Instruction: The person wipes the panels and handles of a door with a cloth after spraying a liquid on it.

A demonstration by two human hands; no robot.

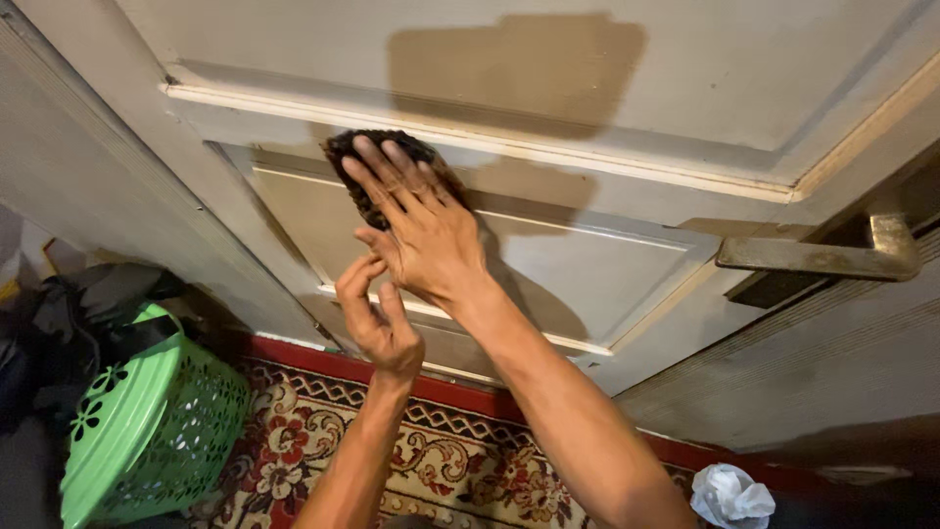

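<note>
a pale panelled door (607,88) fills most of the view, its raised mouldings catching warm light and a broad shadow lying across the upper panel. a worn metal lever handle (818,257) juts out at the door's right edge. below the door a patterned carpet (460,470) in red, cream and gold covers the floor, its red border running along the door's foot. left of the door stands a green perforated plastic basket (147,431), with dark cloth (59,323) heaped just behind it. a crumpled white plastic bag (729,495) lies on the floor below the handle.
</note>
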